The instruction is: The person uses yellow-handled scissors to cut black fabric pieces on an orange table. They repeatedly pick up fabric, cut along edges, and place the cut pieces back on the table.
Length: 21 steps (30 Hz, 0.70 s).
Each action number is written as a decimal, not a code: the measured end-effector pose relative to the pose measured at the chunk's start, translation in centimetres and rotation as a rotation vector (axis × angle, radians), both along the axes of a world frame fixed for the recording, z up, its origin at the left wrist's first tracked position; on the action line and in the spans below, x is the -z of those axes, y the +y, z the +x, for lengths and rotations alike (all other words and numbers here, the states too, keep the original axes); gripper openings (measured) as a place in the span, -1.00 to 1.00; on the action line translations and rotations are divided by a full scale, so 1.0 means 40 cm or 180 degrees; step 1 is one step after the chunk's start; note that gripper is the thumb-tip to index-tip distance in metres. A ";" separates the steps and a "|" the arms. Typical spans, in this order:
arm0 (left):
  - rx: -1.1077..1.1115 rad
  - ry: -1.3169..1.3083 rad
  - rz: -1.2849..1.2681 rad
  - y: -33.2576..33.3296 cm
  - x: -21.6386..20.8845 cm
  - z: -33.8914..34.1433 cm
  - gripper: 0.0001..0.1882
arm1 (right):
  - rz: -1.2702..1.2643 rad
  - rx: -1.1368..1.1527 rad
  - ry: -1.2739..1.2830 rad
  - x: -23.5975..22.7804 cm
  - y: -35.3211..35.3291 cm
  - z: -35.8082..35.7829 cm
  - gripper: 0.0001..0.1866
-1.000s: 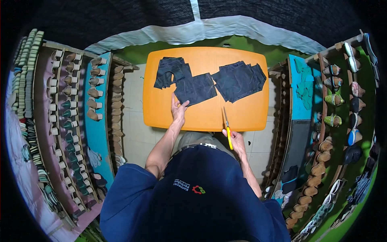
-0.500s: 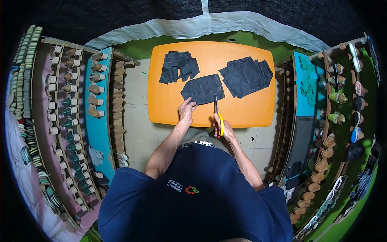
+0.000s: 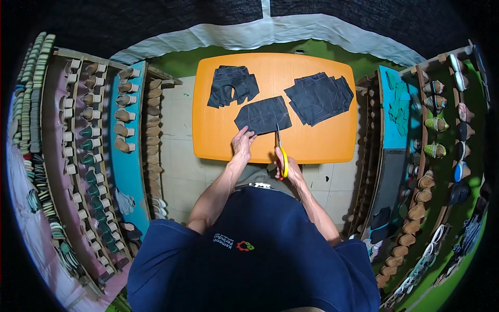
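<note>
A dark sheet of material (image 3: 261, 115) with faint pale lines lies near the middle of the orange table (image 3: 218, 145). My left hand (image 3: 243, 144) pinches its near left corner. In my right hand (image 3: 289, 165) are scissors (image 3: 283, 158) with yellow handles, their blades pointing away from me and meeting the sheet's near edge at its right part. A stack of similar dark pieces (image 3: 319, 99) lies to the right of the sheet. Cut dark pieces with curved notches (image 3: 233, 86) are heaped at the far left of the table.
Racks of shoe lasts and shoes (image 3: 93, 156) stand along the left. More shoe racks (image 3: 423, 195) line the right side. A blue panel with green scraps (image 3: 397, 109) is just beyond the table's right edge. Small dark scraps (image 3: 327, 178) lie on the tiled floor.
The view has shifted slightly. Both hands, the scissors and the sheet keep nearly the same places relative to the table; the scissor blades look slightly more closed.
</note>
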<state>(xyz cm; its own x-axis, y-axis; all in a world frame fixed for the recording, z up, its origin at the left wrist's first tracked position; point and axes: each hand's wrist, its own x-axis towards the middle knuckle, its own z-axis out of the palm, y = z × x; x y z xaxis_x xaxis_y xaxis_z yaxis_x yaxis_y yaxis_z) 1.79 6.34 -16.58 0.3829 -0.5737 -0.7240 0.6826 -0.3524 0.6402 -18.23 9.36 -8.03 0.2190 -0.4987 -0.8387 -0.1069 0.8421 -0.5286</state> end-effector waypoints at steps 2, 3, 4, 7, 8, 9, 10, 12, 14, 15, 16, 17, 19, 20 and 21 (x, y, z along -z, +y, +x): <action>0.0013 0.0062 -0.0033 0.003 0.001 0.003 -0.46 | -0.0078 0.0072 0.0136 0.007 -0.015 0.012 -0.16; 0.0012 0.0122 -0.0096 0.010 0.000 0.004 -0.45 | -0.0091 0.0157 0.0121 0.007 -0.015 0.015 -0.18; 0.0006 0.0190 -0.0162 0.014 -0.004 0.001 -0.43 | -0.0135 0.0096 0.0134 0.006 -0.017 0.015 -0.17; 0.0075 0.0867 -0.0234 0.022 -0.017 -0.043 -0.40 | -0.0220 -0.0001 0.0153 0.003 -0.017 0.013 -0.15; 0.0106 0.1035 -0.0347 0.016 -0.020 -0.062 -0.41 | -0.0221 0.0019 0.0146 0.002 -0.015 0.012 -0.15; 0.0138 0.1203 -0.0459 0.008 -0.023 -0.082 -0.42 | -0.0220 0.0040 0.0138 0.001 -0.014 0.011 -0.15; 0.0174 0.1380 -0.0566 0.002 -0.019 -0.100 -0.43 | -0.0217 0.0063 0.0149 0.000 -0.011 0.008 -0.15; 0.0198 0.1405 -0.0555 -0.034 -0.008 -0.125 -0.44 | -0.0209 0.0106 0.0169 -0.001 -0.006 0.000 -0.15; 0.0193 0.1261 -0.0446 -0.064 0.008 -0.146 -0.46 | -0.0243 0.0084 0.0195 0.010 -0.003 -0.006 -0.13; 0.0219 0.1120 -0.0400 -0.070 0.014 -0.156 -0.47 | -0.0260 0.0070 0.0209 0.015 -0.001 -0.011 -0.12; 0.0223 0.1001 -0.0412 -0.074 0.010 -0.168 -0.47 | -0.0286 0.0157 0.0177 0.014 -0.002 -0.010 -0.14; 0.0226 0.0883 -0.0425 -0.077 0.007 -0.182 -0.47 | -0.0313 0.0243 0.0146 0.012 -0.002 -0.008 -0.15; 0.0176 0.0777 -0.0403 -0.082 -0.001 -0.203 -0.46 | -0.0342 0.0307 0.0112 0.013 -0.002 -0.005 -0.16; 0.0163 0.0741 -0.0374 -0.080 -0.004 -0.211 -0.46 | -0.0344 0.0286 0.0109 0.016 -0.003 -0.004 -0.15; 0.0148 0.0705 -0.0345 -0.079 -0.008 -0.219 -0.46 | -0.0347 0.0263 0.0108 0.019 -0.002 -0.004 -0.14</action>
<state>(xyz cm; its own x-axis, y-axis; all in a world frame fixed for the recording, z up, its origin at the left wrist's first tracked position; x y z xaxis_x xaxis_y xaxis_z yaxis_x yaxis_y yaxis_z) -6.98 3.18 -16.27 0.1929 -0.6660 -0.7206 0.7951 -0.3242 0.5125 -18.40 9.27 -8.78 0.1460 -0.6023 -0.7848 -0.0590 0.7866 -0.6146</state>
